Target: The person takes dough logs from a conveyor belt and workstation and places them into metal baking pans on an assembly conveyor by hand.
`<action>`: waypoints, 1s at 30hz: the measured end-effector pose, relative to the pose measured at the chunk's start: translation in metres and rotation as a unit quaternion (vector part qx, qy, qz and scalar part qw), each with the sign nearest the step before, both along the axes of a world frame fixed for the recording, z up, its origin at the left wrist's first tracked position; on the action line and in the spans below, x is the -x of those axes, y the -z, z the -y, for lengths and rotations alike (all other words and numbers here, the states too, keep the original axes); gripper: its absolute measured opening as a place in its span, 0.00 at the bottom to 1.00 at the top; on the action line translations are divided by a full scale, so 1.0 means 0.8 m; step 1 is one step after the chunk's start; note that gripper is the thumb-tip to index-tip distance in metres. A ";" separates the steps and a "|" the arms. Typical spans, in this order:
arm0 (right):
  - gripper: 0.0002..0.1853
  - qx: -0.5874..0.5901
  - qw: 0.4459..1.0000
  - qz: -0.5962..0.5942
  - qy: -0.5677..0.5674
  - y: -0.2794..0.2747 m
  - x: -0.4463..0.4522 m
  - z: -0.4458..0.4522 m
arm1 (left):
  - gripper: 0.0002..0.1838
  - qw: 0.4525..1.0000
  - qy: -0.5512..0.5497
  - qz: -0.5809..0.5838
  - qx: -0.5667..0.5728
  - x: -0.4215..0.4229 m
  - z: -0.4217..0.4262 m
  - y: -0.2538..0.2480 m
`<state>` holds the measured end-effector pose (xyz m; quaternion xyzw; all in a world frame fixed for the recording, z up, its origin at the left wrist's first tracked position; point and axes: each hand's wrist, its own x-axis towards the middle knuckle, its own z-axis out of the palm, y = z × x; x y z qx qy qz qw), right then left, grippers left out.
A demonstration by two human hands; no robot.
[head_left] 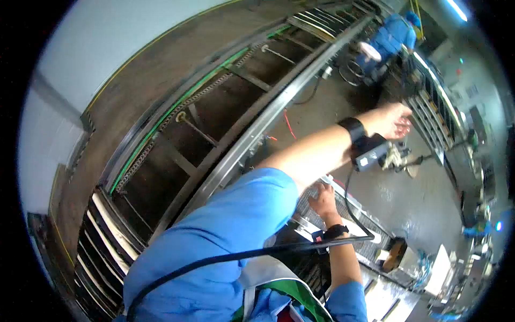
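My left arm reaches across to the upper right, and my left hand (394, 121) is out over the floor, with its fingers loosely curled and apart and nothing visible in them. A black band with a box-shaped device (370, 153) is strapped to that wrist. A beige, crumpled-looking thing (396, 156) shows just beyond the device; I cannot make out its kind. Lower down, my right hand (323, 201) has bent fingers closed at the edge of a metal mesh tray (367, 244). A small white piece (326, 178) shows at its fingertips. The right wrist wears a black band (333, 232).
A long conveyor frame (214, 115) with a chain and green edge runs along the left. Dark slats with pale strips (107, 236) lie at its near end. A black cable (241, 251) crosses before me. A co-worker in blue (394, 37) is at the upper right, near a rack (429, 118).
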<state>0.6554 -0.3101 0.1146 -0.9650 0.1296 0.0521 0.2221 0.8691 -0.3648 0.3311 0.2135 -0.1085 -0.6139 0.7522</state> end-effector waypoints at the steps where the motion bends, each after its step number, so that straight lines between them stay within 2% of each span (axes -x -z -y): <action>1: 0.34 0.027 0.999 -0.040 0.016 0.013 0.025 0.013 | 0.12 1.000 0.001 -0.003 0.012 0.004 -0.004 0.011; 2: 0.33 0.043 0.993 -0.089 0.063 0.026 0.050 0.016 | 0.13 1.000 -0.008 0.011 0.015 -0.001 -0.009 0.031; 3: 0.33 0.062 0.990 -0.114 0.060 0.011 0.069 0.008 | 0.15 0.999 -0.020 0.026 0.018 -0.012 -0.027 0.046; 5: 0.35 0.081 0.987 -0.133 0.047 0.014 0.096 0.003 | 0.18 0.990 -0.110 0.089 -0.022 -0.025 -0.122 0.036; 6: 0.35 0.090 0.987 -0.128 0.033 0.009 0.104 -0.002 | 0.21 0.988 -0.112 0.073 -0.082 -0.053 -0.152 0.060; 7: 0.38 0.111 0.983 -0.146 0.011 -0.010 0.104 -0.010 | 0.21 0.974 -0.192 0.114 -0.044 -0.075 -0.200 0.101; 8: 0.38 0.094 0.989 -0.110 0.022 -0.002 0.111 -0.011 | 0.22 0.960 -0.217 0.125 -0.123 -0.082 -0.266 0.108; 9: 0.38 0.076 0.994 -0.074 0.034 0.008 0.121 -0.014 | 0.23 0.935 -0.307 0.123 -0.128 -0.070 -0.329 0.115; 10: 0.39 0.085 0.994 -0.070 -0.001 -0.002 0.125 -0.015 | 0.26 0.913 -0.363 0.133 -0.130 -0.047 -0.395 0.118; 11: 0.37 0.103 0.994 -0.037 -0.019 -0.005 0.129 -0.015 | 0.26 0.886 -0.405 0.127 -0.186 -0.010 -0.452 0.108; 12: 0.35 0.101 0.993 -0.054 -0.012 -0.011 0.122 -0.016 | 0.28 0.867 -0.443 0.086 -0.212 0.019 -0.511 0.119; 13: 0.33 0.099 0.992 -0.074 -0.006 -0.016 0.120 -0.015 | 0.31 0.829 -0.478 0.121 -0.263 0.056 -0.562 0.134; 14: 0.30 0.113 0.990 -0.081 0.000 -0.009 0.115 -0.015 | 0.32 0.788 -0.509 0.101 -0.331 0.087 -0.603 0.153; 16: 0.24 0.133 0.988 -0.081 0.004 -0.005 0.109 -0.021 | 0.31 0.682 -0.587 0.032 -0.435 0.147 -0.639 0.166; 17: 0.22 0.138 0.988 -0.061 -0.015 -0.005 0.106 -0.021 | 0.28 0.645 -0.615 0.021 -0.452 0.166 -0.643 0.174; 18: 0.21 0.083 0.994 -0.055 0.034 0.006 0.098 -0.020 | 0.25 0.618 -0.599 0.027 -0.508 0.177 -0.623 0.154; 19: 0.21 0.029 0.995 -0.049 0.084 0.021 0.088 -0.013 | 0.25 0.627 -0.592 0.036 -0.506 0.181 -0.607 0.146; 21: 0.18 -0.132 0.972 0.154 0.120 0.050 0.102 0.030 | 0.23 0.701 -0.524 0.154 -0.458 0.192 -0.576 0.134; 22: 0.14 -0.199 0.923 0.215 0.250 -0.027 0.121 0.028 | 0.21 0.721 -0.509 0.160 -0.442 0.193 -0.543 0.107; 23: 0.13 -0.383 0.838 0.211 0.328 -0.067 0.151 0.046 | 0.21 0.733 -0.493 0.167 -0.438 0.188 -0.526 0.115; 24: 0.16 -0.444 0.782 0.242 0.364 -0.066 0.192 0.077 | 0.21 0.741 -0.463 0.238 -0.425 0.185 -0.508 0.125; 25: 0.16 -0.591 0.628 0.383 0.331 -0.067 0.238 0.101 | 0.20 0.745 -0.432 0.309 -0.403 0.178 -0.486 0.131; 26: 0.15 -0.623 0.532 0.454 0.350 -0.069 0.291 0.115 | 0.18 0.763 -0.393 0.344 -0.381 0.184 -0.460 0.121; 27: 0.14 -0.600 0.468 0.506 0.406 -0.127 0.338 0.093 | 0.18 0.773 -0.370 0.350 -0.379 0.186 -0.437 0.124; 28: 0.15 -0.563 0.470 0.540 0.413 -0.086 0.402 0.119 | 0.18 0.785 -0.333 0.381 -0.357 0.186 -0.413 0.132; 29: 0.16 -0.542 0.409 0.616 0.399 -0.053 0.467 0.124 | 0.18 0.794 -0.297 0.413 -0.334 0.186 -0.393 0.140; 30: 0.15 -0.528 0.320 0.654 0.437 -0.052 0.515 0.107 | 0.18 0.808 -0.259 0.423 -0.317 0.186 -0.371 0.148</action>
